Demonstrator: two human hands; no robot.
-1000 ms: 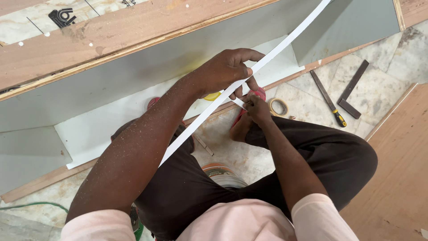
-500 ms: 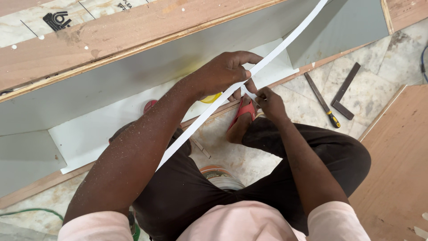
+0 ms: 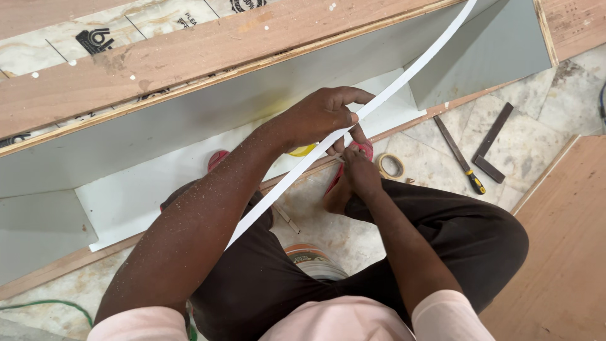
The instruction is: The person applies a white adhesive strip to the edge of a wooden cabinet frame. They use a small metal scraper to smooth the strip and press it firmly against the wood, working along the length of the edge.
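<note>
White strip (image 3: 379,104), long, thin and bendy, runs from the top corner of the grey board box (image 3: 189,126) down across the person's lap. The left hand (image 3: 322,117) is closed around the strip in front of the box, with fingers curled over it. The right hand (image 3: 356,170) sits just below the left hand, and its fingertips pinch the strip from under. I think the job is only partly done, because the whole strip hangs loose in the air and none of it looks stuck onto the box yet. Right of the hands, on the stone floor, lie a small roll of tape (image 3: 391,166), a screwdriver (image 3: 459,155) with a yellow and black handle, and a dark metal square (image 3: 491,144). Behind the box lies a pale sheet (image 3: 95,41) with black printed marks, partly covered by a wooden plank (image 3: 189,57). Below the hands, between the knees, a round tin (image 3: 312,259) with a coloured label peeks out.
</note>
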